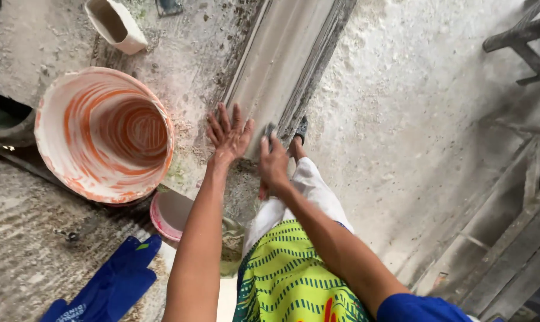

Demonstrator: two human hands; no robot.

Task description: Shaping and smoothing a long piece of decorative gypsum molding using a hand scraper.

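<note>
A person stands over a long grey plaster moulding [285, 59] that lies on the dust-caked floor [413, 119], reaching down the picture's centre toward the upper edge. The left hand [228, 136] lies flat on the near left edge of the moulding, fingers spread and straight, arm stretched full length from the shoulder. The right hand [274, 160], just beside it, is curled with fingers pressed together around what appears to be a small dark tool or rubbing block, though the grip hides most of it; that arm is bent slightly at the elbow and angled in from the lower right. One sandalled foot [299, 132] rests against the moulding's right edge. To the left stand a large orange-and-white smeared bucket [103, 134], a smaller pink-rimmed bowl [171, 214] and, near the floor's lower left corner, a blue glove [112, 286]; a white rectangular mould [116, 24] sits near the upper edge. With bare hands working the moulding, a heavy push could chip or crack its fine edges, and the loose powder underfoot could let the braced foot slide.
</note>
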